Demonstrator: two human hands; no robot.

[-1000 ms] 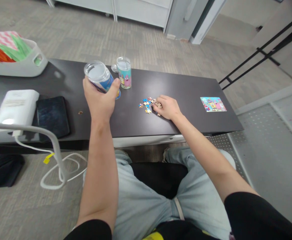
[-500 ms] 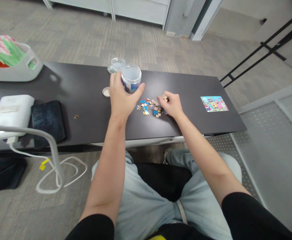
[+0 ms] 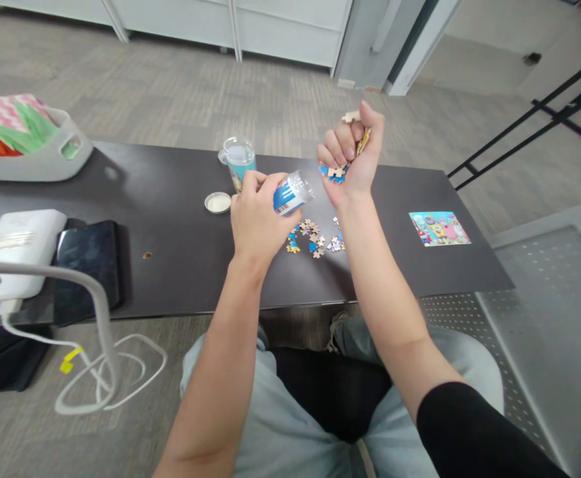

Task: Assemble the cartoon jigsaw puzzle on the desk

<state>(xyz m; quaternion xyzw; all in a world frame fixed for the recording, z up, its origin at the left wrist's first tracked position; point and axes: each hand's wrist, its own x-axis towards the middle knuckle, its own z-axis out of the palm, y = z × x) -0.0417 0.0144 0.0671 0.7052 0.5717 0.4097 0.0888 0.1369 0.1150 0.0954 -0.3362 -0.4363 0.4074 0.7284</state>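
Tilted to the right, a clear jar with a blue label (image 3: pixel 289 195) is gripped in my left hand (image 3: pixel 261 216), its open mouth facing my right hand (image 3: pixel 352 156). My right hand is raised above the table, its fingers curled round several jigsaw puzzle pieces (image 3: pixel 336 174), some wood-coloured, some blue. Below and between the hands, more loose puzzle pieces (image 3: pixel 312 232) lie on the dark table (image 3: pixel 180 239). A second clear jar (image 3: pixel 238 159) stands upright just behind my left hand. A round lid (image 3: pixel 218 202) lies to the left of that hand.
A colourful picture card (image 3: pixel 439 228) lies at the table's right. Toward the left are a black phone (image 3: pixel 88 265), a white power bank (image 3: pixel 21 249) with a cable, and a white basket (image 3: pixel 66 149) of bright items. A single small piece (image 3: pixel 147 255) lies near the phone.
My right hand has risen from the pile with a fistful of puzzle pieces. My left hand has tipped the jar toward it and moved slightly right. The view has shifted a little.
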